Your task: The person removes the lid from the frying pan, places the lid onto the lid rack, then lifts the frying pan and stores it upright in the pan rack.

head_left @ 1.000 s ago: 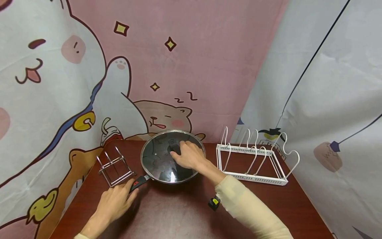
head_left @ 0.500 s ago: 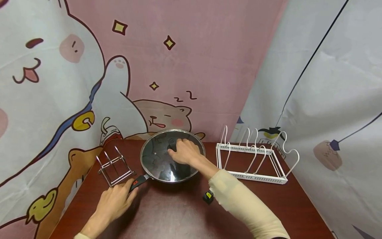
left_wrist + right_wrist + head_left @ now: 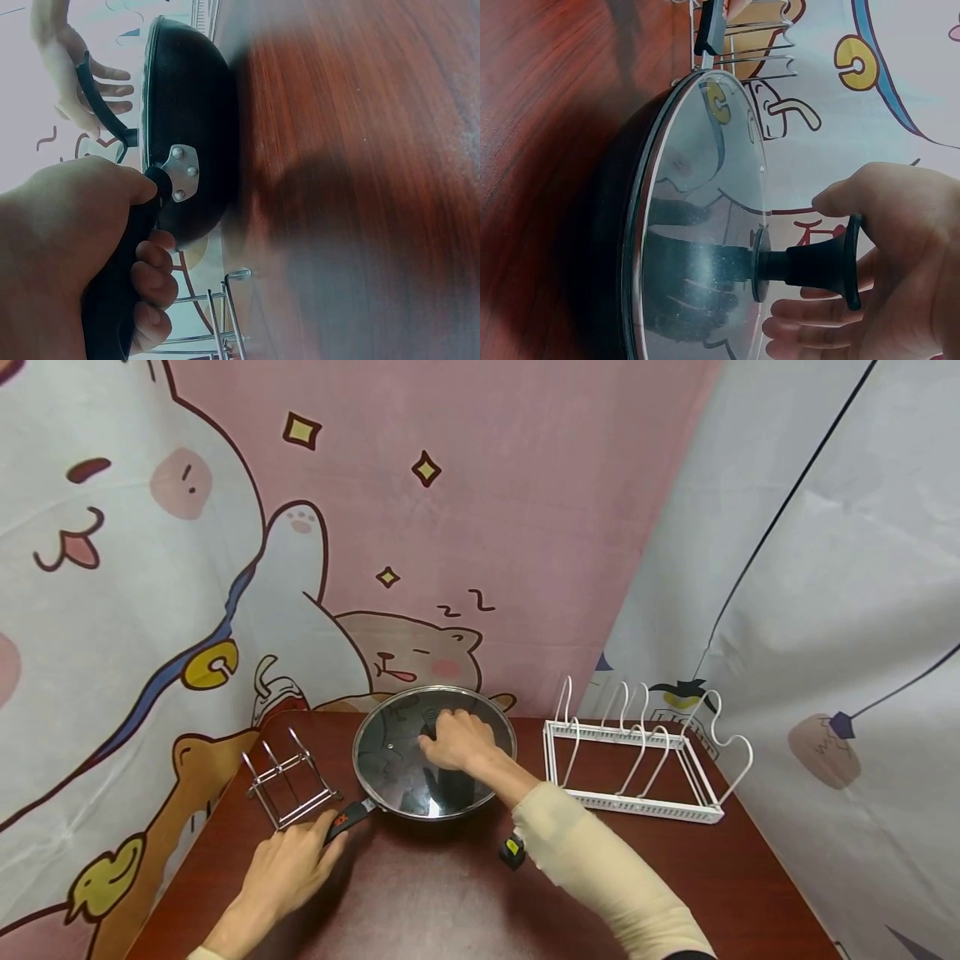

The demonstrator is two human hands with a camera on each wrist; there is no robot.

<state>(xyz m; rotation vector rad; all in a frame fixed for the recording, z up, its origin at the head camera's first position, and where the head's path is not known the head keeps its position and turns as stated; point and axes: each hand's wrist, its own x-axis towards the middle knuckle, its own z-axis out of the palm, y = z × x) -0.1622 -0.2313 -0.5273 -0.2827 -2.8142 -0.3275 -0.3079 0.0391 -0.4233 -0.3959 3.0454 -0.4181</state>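
Here, the left hand (image 3: 288, 864) curls round the black handle (image 3: 352, 816), likely to keep the pan (image 3: 193, 82) steady on the desk (image 3: 420, 902). Over the pan, the right hand (image 3: 461, 741) has loosely spread fingers around the knob (image 3: 810, 266) of the lid (image 3: 397, 777), likely because knobs are easy to hold.

Two Z's (image 3: 482, 601), one larger than the other, are drawn on the pink backdrop (image 3: 540, 527) above the sleeping bear (image 3: 420, 652). Red lettering (image 3: 341, 819) on the black pan handle (image 3: 358, 812) is too small to read with confidence; capitals (image 3: 703, 739) behind the white rack (image 3: 637, 806) are partly hidden.
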